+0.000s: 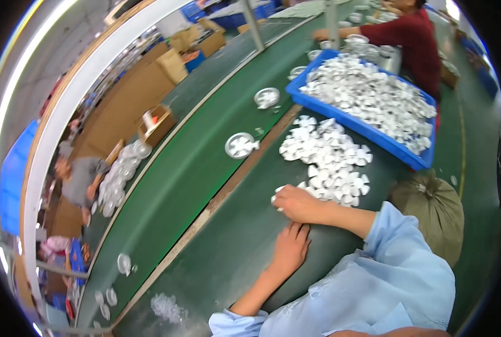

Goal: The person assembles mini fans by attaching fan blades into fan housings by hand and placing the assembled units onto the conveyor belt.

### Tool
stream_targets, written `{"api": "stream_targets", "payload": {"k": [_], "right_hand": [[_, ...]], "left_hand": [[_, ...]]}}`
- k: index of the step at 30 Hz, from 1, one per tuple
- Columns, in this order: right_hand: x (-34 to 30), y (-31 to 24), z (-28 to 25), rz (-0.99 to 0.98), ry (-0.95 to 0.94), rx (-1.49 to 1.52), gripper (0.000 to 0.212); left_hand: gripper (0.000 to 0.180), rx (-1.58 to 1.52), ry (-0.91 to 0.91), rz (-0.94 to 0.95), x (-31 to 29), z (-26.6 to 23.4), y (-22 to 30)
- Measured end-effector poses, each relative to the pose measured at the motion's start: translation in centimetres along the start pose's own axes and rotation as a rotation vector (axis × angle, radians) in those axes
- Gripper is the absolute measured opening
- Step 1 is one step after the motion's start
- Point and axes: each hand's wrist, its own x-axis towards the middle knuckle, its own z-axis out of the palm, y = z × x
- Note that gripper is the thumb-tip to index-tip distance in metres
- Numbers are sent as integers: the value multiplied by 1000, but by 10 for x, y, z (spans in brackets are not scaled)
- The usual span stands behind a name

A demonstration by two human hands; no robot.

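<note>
My right hand (296,203) is closed at the near left edge of a loose heap of small white fan blades (323,151). A white fan blade (276,199) shows at its fingertips, partly hidden by the fingers. My left hand (291,248) lies palm down on the dark green worktable (228,247), just below the right wrist, with its fingers stretched out and nothing visible in them. Beyond the heap, a blue tray (363,130) is piled with more white fan blades.
A green conveyor belt (171,185) runs along the left, carrying round clear parts (241,146) with white blades on them. Small clear pieces (169,308) lie near the table's front. A tied sack (430,213) stands right. Co-workers sit across the belt and at the far end.
</note>
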Motion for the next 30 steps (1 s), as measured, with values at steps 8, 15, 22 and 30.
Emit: {"api": "stream_targets", "payload": {"k": [8,15,22,30], "right_hand": [[-5,-3,-27,81,21,-50,39],[-12,21,-5,34,29,-57,45],[-3,24,-7,-33,244,-34,37],[-24,-65,15,-336,-145,249,39]], "left_hand": [[52,220,387,-303,-127,-17,-49],[60,461,649,-755,-231,-51,-107],[53,504,684,-813,-236,-40,-113],[50,526,730,-810,-233,-38,-112]]}}
